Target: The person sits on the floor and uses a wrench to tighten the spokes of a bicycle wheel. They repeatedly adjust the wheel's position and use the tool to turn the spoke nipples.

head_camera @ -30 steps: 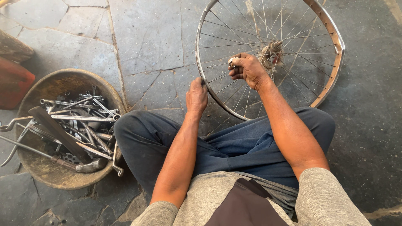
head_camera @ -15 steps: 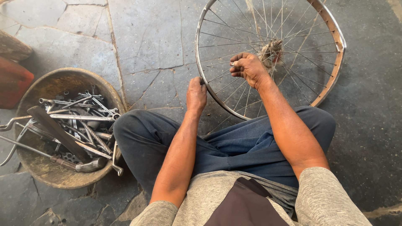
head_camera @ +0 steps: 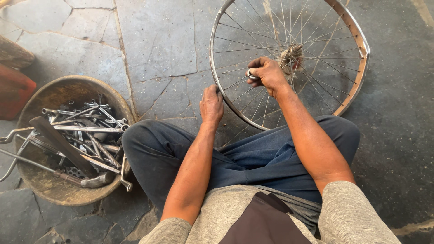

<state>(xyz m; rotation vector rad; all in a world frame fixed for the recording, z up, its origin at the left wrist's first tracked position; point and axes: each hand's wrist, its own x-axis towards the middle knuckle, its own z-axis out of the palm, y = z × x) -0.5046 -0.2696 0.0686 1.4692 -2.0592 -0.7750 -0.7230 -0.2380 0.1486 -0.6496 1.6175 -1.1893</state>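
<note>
Head view: left hand grips wheel rim; right hand pinches small metal tool w/ closed fingers near hub.

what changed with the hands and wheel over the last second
Little changed. The right hand shifted slightly among the spokes, keeping its pinch on a small metal tool. The left hand stayed gripping the wheel rim. The wheel and the tub of tools did not move.

Seated person in work clothes

Short grey sleeves, a dark brown panel down the shirt front, dark blue trousers; forearms, left hand and right hand are bare.
</note>
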